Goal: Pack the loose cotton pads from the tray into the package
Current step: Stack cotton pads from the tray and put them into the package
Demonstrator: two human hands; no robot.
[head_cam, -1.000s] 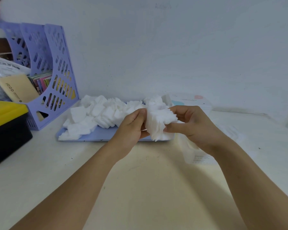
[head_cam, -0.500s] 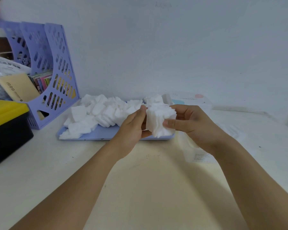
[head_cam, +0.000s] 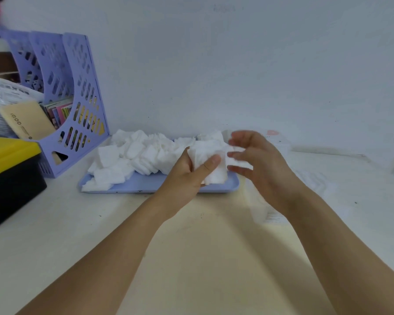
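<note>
Head view: I'm seeing my right hand [head_cam: 257, 164] letting go, fingers loosening, blurred, while my left hand [head_cam: 191, 176] is now gripping the white cotton-pad stack [head_cam: 210, 160] alone, ready for packing.

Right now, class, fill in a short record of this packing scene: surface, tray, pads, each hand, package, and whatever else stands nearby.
surface: pale table
tray: lilac tray by the wall, heaped with loose cotton pads
left hand: left hand grips a stack of pads above the tray's right end
right hand: right hand, blurred, fingers apart, beside the stack; contact unclear
package: clear package on the table under the right wrist
nearby: lilac file rack; black box with yellow lid
</note>
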